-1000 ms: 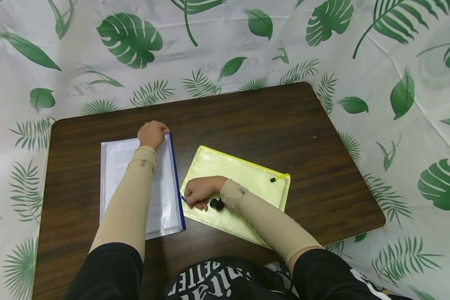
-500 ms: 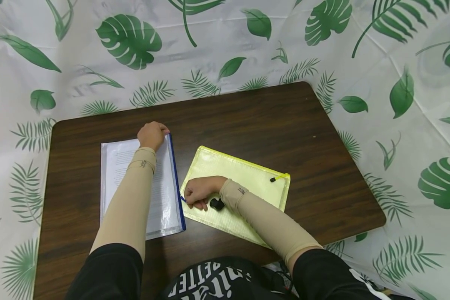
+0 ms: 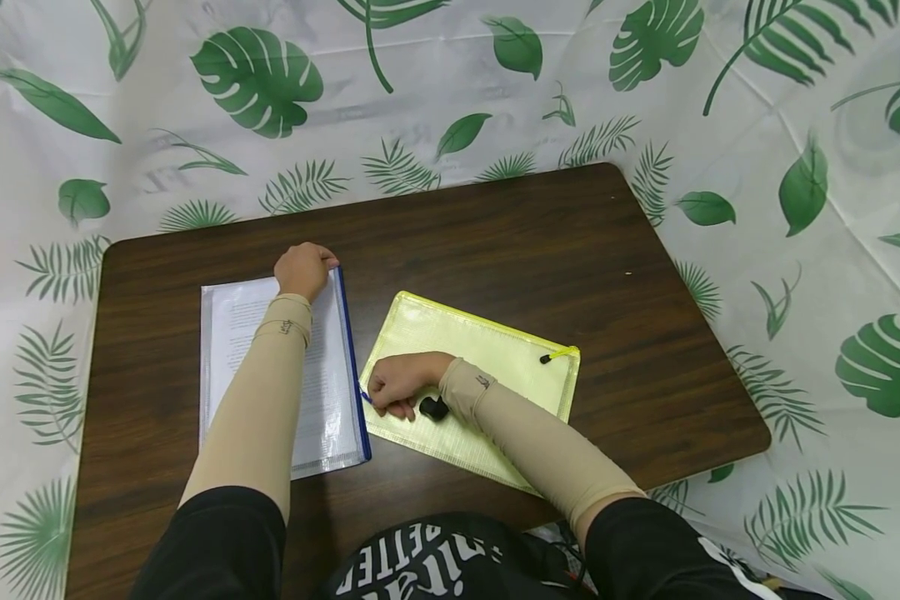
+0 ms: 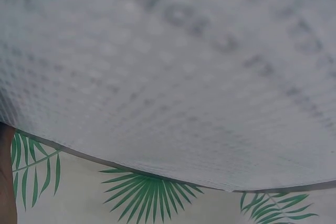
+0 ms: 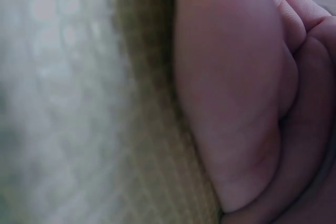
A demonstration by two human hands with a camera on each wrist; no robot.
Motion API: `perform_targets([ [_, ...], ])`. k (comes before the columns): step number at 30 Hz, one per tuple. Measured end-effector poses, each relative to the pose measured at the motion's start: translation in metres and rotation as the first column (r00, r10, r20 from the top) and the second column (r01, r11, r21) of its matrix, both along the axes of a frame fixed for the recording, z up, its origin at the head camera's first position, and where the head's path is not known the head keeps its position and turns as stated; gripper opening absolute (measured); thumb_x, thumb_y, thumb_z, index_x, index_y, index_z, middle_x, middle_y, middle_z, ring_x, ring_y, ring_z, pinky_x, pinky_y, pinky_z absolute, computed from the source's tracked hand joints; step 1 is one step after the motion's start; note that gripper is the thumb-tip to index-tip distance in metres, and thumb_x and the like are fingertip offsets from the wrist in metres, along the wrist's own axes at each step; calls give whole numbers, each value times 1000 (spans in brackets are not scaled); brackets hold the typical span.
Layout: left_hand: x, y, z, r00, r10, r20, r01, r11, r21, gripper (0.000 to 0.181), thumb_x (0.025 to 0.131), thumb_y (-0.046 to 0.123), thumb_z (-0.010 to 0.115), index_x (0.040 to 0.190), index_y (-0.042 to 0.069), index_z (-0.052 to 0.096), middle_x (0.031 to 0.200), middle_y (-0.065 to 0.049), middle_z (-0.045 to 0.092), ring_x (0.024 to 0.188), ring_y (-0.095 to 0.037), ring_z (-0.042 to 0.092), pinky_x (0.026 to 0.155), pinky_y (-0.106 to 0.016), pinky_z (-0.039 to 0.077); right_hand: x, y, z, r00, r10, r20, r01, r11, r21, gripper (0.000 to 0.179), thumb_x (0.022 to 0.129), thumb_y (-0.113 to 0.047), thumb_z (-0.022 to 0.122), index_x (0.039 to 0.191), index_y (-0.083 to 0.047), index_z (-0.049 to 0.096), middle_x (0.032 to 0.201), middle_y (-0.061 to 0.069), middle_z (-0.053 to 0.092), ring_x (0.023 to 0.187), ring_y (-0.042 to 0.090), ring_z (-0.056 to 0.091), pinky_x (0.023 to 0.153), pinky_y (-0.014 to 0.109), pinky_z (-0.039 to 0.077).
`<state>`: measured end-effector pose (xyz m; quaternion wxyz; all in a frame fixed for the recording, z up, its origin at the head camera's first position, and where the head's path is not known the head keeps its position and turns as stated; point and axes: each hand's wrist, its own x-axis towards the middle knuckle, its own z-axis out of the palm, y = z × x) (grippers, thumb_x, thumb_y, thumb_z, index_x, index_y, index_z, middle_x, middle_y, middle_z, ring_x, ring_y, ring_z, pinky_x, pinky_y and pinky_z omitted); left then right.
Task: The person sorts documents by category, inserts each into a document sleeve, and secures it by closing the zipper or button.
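Note:
A clear mesh zip pouch (image 3: 322, 392) with a blue zipper along its right side lies on the left, a printed sheet showing inside. My left hand (image 3: 302, 270) grips its top right corner, at the upper end of the zipper. In the left wrist view the printed sheet (image 4: 157, 87) fills most of the picture, blurred. My right hand (image 3: 401, 383) pinches the blue zipper pull (image 3: 366, 397) low on the pouch's right side. Its fingers are curled, close over a yellow mesh zip pouch (image 3: 480, 350). The right wrist view shows the curled fingers beside yellow mesh (image 5: 152, 145).
The yellow pouch lies slanted, its yellow zipper pull (image 3: 562, 355) with a black end at the far right corner. A small black object (image 3: 433, 408) sits under my right wrist. The brown wooden table (image 3: 495, 233) stands against a leaf-patterned sheet (image 3: 420, 75).

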<state>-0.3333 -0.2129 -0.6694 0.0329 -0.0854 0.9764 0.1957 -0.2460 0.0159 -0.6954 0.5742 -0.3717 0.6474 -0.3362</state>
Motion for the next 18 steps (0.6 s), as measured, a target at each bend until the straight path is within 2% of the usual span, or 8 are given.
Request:
perform_targets([
  [5,0,0,0,1000,-3,0,3,1000,0,26,100,30,63,106,10,79,115,-15,74,107,-43,66,83,-55,53,3,1,-2,1000,8,-8,-8,1000,-10,22,92,2,54,75,7,67,51,6,58,42,14,58,43,21,44],
  [11,-1,1,2,1000,-3,-2,3,1000,1,25,100,29,64,106,10,79,115,-15,74,108,-43,66,83,-55,53,12,4,-3,996,73,-45,-74,997,-25,26,92,1,58,66,0,65,51,6,59,43,14,59,45,21,46],
  [18,-1,0,2,1000,1,17,-1,1000,-7,26,101,29,62,108,10,79,115,-14,73,108,-42,66,83,-54,53,13,4,-5,999,48,-2,-48,999,-14,24,93,0,55,74,3,69,53,6,59,44,14,59,45,21,46],
])
